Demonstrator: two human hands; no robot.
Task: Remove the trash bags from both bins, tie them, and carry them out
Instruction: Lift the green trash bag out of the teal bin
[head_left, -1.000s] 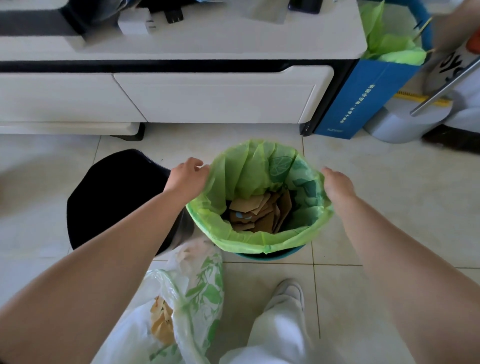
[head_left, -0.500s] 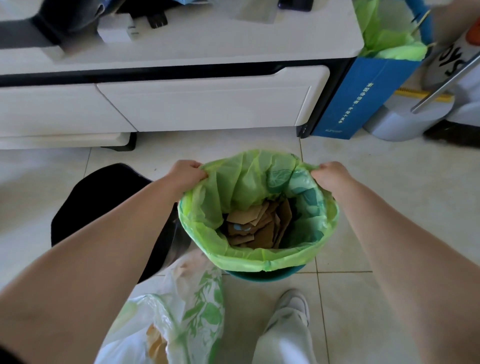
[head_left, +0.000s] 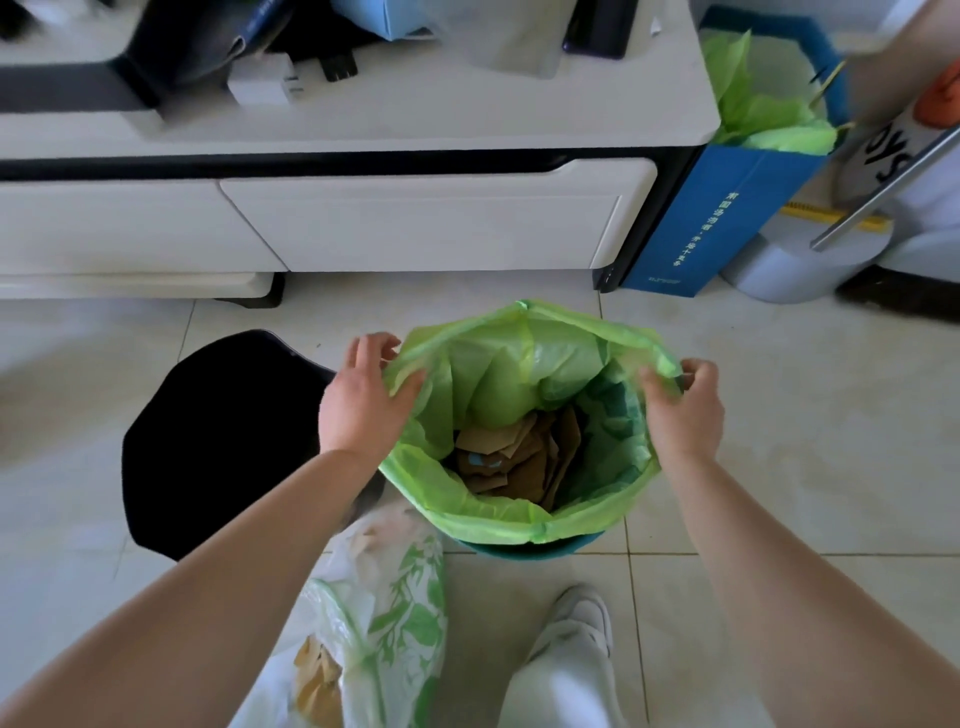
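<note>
A green trash bag (head_left: 519, 364) lines a teal bin (head_left: 530, 550) on the floor in front of me, with brown cardboard scraps (head_left: 519, 457) at its bottom. My left hand (head_left: 363, 400) pinches the bag's left rim and my right hand (head_left: 685, 405) grips its right rim. The far rim is lifted off the bin, while the near rim is still folded over the bin's edge. A black bin (head_left: 218, 441) stands empty to the left. Beside my left forearm on the floor lies a white bag with a green leaf print (head_left: 384, 618), holding more cardboard.
A white low cabinet (head_left: 415, 223) with drawers runs across the back. A blue box (head_left: 727, 208) lined with green plastic stands at its right end, next to a grey round base (head_left: 800, 265). My white-trousered leg and shoe (head_left: 576, 629) are just below the teal bin.
Both hands moved from beside the bin onto the green bag's rim and have pulled its far and side edges up off the bin.
</note>
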